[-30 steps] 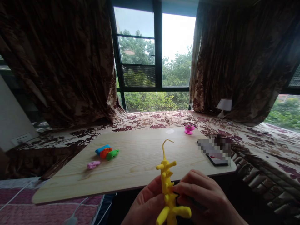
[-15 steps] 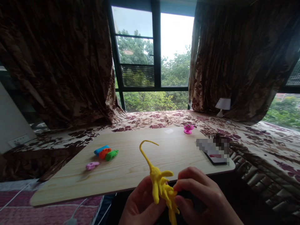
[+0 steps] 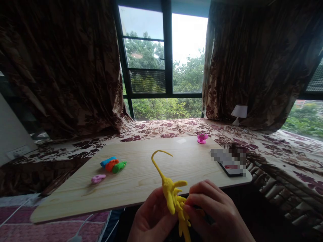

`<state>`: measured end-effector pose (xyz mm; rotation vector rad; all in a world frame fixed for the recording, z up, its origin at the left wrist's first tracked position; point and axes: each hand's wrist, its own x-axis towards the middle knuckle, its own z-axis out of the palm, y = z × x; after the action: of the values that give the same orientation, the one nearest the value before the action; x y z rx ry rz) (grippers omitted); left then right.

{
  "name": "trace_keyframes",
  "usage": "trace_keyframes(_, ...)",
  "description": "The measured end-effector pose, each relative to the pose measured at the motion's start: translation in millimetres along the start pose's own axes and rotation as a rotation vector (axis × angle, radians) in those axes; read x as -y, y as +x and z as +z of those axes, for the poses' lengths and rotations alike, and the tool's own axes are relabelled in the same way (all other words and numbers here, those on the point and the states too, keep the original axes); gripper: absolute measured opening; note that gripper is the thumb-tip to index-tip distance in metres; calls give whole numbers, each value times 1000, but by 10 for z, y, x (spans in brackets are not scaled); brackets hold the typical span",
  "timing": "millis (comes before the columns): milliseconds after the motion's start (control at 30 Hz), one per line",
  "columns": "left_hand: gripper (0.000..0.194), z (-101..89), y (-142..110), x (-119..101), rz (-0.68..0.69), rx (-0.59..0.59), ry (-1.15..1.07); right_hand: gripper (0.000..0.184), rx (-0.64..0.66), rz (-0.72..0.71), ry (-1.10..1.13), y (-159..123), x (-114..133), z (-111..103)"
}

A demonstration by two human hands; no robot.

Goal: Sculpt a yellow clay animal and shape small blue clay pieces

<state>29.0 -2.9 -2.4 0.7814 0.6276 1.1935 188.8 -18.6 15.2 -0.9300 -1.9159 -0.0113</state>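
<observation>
A yellow clay figure is held up in front of the table's near edge. It has a long thin curved tail-like strand at the top and several petal-like lobes below. My left hand is closed round its left side, the thumb across the front. My right hand pinches the lobes on the right side between thumb and fingers. Part of the figure's lower end runs off the bottom of the view, and some of its right side is hidden behind my right fingers.
On the wooden table lie blue, orange and green clay lumps, with a pink clay piece nearby. A bright pink object stands at the back, a blurred-out flat device at the right. A white lamp stands beyond.
My right hand has shifted slightly left, its fingertips covering more of the yellow lobes. The yellow clay figure has turned a little; both hands keep hold of it.
</observation>
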Motion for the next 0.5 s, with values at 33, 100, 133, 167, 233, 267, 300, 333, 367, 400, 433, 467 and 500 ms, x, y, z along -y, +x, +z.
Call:
trace_keyframes(33, 33, 3, 6, -5, 1, -2, -3, 12, 10, -3, 1, -8, -10, -14)
trace_keyframes(100, 34, 7, 18, -13, 5, -9, -2, 15, 23, -3, 2, -31, -26, -56)
trace_keyframes(133, 34, 9, 22, -16, 8, -16, 4, 17, 16, 2, 3, -44, -29, -77)
trace_keyframes(167, 34, 12, 27, -16, 12, -21, 12, 18, -7, 9, 5, -55, -27, -95)
trace_keyframes(233, 33, 20, 34, -12, 23, -24, 19, 20, -76, 17, 10, -67, -9, -113)
trace_keyframes(267, 34, 25, 37, -7, 31, -21, 16, 20, -99, 13, 10, -68, 4, -110)
trace_keyframes(300, 34, 31, 39, -1, 41, -14, 11, 20, -103, 7, 5, -64, 15, -102)
trace_keyframes(333, 35, 36, 41, 6, 51, -7, 6, 20, -98, -3, -5, -57, 25, -88)
trace_keyframes(367, 35, 40, 42, 14, 60, -3, 5, 21, -85, -11, -19, -50, 30, -71)
trace_keyframes(400, 35, 41, 43, 21, 69, -2, 8, 22, -74, -11, -32, -43, 32, -54)
trace_keyframes(433, 35, 42, 43, 27, 75, -3, 14, 23, -65, -6, -42, -38, 29, -36)
trace_keyframes(467, 34, 41, 43, 32, 79, -4, 22, 23, -58, 2, -45, -35, 25, -21)
trace_keyframes(500, 34, 40, 42, 35, 82, -4, 28, 22, -53, 14, -43, -34, 19, -7)
